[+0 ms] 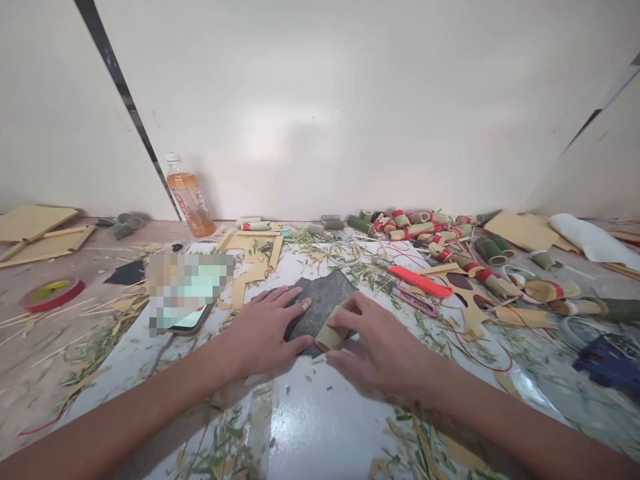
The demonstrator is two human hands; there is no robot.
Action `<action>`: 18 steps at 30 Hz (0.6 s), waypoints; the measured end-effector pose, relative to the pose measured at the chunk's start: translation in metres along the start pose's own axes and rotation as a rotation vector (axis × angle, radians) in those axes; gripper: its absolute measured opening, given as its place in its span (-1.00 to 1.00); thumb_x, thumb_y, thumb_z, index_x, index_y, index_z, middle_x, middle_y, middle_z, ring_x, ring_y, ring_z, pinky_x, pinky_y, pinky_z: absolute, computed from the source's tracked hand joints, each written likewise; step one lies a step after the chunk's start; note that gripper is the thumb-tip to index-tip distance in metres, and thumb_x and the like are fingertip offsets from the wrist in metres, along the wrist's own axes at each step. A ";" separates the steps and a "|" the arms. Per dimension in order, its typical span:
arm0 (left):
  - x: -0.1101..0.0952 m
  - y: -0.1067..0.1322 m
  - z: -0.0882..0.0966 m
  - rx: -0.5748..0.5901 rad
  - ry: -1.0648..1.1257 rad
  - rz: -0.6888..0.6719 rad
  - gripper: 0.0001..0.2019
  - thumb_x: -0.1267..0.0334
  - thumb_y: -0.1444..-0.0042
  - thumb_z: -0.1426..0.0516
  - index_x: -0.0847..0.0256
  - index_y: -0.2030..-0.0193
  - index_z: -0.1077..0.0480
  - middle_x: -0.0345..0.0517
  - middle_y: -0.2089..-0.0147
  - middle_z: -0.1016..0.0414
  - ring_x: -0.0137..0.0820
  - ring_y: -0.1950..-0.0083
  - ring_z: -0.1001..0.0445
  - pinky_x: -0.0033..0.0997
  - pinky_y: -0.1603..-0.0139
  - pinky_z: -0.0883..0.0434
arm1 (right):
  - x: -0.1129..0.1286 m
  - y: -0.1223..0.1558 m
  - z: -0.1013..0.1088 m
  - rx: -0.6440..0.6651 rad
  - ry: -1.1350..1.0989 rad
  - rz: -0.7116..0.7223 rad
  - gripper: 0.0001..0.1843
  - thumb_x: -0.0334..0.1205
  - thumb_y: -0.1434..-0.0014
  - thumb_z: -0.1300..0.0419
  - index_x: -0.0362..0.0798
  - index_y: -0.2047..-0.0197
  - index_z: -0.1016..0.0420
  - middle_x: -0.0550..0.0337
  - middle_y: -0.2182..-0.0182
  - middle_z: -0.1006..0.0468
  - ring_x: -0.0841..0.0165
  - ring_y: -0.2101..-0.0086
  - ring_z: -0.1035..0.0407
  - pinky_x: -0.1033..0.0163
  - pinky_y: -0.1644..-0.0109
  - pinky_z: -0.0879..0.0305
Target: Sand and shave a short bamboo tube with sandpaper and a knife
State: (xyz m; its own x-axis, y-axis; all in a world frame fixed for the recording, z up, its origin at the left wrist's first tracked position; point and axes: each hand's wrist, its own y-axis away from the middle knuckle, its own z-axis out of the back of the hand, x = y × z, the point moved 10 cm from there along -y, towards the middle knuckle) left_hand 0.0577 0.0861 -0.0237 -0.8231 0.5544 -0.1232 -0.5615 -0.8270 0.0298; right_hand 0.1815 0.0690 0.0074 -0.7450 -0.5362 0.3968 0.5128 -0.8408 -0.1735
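A dark grey, ragged-edged sheet that looks like sandpaper (320, 293) lies on the white board in front of me. My left hand (273, 327) rests flat on its left side, fingers spread. In my right hand (375, 340) is a short bamboo tube (331, 335), gripped between thumb and fingers. The tube lies tilted against the lower right part of the sheet, its near end showing. My right fingers cover part of the tube.
A phone (195, 293) lies left, with a drink bottle (193, 200) behind it and red tape (53, 293) farther left. An orange-red cutter knife (420, 281) and several bamboo pieces (425, 230) lie right. Green shavings litter the white board (320, 427).
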 end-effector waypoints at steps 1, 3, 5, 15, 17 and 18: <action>0.000 0.000 0.000 -0.003 -0.003 0.005 -0.32 -0.25 -0.19 0.11 0.08 -0.34 -0.15 -0.05 -0.42 -0.03 -0.07 -0.41 -0.01 -0.01 -0.32 -0.13 | -0.004 0.000 0.003 -0.029 0.038 -0.039 -0.84 -0.14 -0.09 -0.26 -0.01 0.28 -0.46 0.09 0.29 -0.36 0.26 0.31 -0.32 0.17 0.27 -0.28; 0.000 0.000 0.000 -0.007 -0.013 0.020 -0.32 -0.24 -0.20 0.11 0.08 -0.35 -0.14 -0.06 -0.42 -0.03 -0.07 -0.41 -0.02 -0.01 -0.32 -0.12 | -0.012 0.000 0.011 -0.106 0.128 -0.112 -0.79 -0.11 -0.10 -0.25 -0.03 0.23 -0.47 0.06 0.27 -0.36 0.25 0.32 -0.32 0.14 0.27 -0.27; -0.001 0.001 0.000 -0.008 -0.024 0.039 -0.33 -0.23 -0.20 0.10 0.08 -0.34 -0.16 -0.05 -0.42 -0.04 -0.05 -0.40 -0.04 -0.01 -0.31 -0.12 | -0.010 0.000 0.012 -0.115 0.122 -0.092 -0.78 -0.12 -0.09 -0.26 -0.04 0.21 -0.46 0.04 0.25 -0.37 0.23 0.29 -0.32 0.14 0.25 -0.28; -0.004 0.000 0.020 -0.033 -0.015 -0.005 -0.43 -0.18 -0.24 0.15 0.07 -0.19 -0.35 0.04 -0.10 -0.44 -0.02 -0.13 -0.35 0.07 -0.15 -0.19 | -0.032 -0.011 0.017 -0.154 0.062 0.007 -0.75 -0.19 -0.12 -0.25 -0.01 0.10 -0.47 0.01 0.09 -0.49 0.17 0.10 -0.40 0.06 0.01 -0.31; -0.003 -0.001 0.022 -0.034 0.013 -0.062 -0.41 -0.21 -0.18 0.04 0.04 -0.23 -0.29 0.02 -0.19 -0.37 -0.01 -0.22 -0.27 0.03 -0.21 -0.16 | -0.033 -0.013 0.017 -0.148 0.042 0.041 -0.74 -0.20 -0.12 -0.25 0.01 0.08 -0.46 0.04 0.05 -0.51 0.17 0.06 -0.40 0.05 -0.03 -0.31; -0.004 -0.001 0.021 -0.021 0.029 -0.106 -0.38 -0.24 -0.14 0.00 0.00 -0.27 -0.25 -0.02 -0.30 -0.25 0.00 -0.31 -0.16 0.03 -0.25 -0.11 | -0.034 -0.013 0.017 -0.142 0.039 0.046 -0.72 -0.19 -0.12 -0.25 0.02 0.07 -0.45 0.05 0.04 -0.51 0.16 0.04 -0.40 0.04 -0.03 -0.31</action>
State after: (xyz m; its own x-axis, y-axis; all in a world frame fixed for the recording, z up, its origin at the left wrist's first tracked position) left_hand 0.0603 0.0869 -0.0028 -0.7563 0.6359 -0.1537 -0.6430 -0.7659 -0.0052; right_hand 0.2071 0.0996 0.0112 -0.7392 -0.5749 0.3509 0.4835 -0.8156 -0.3179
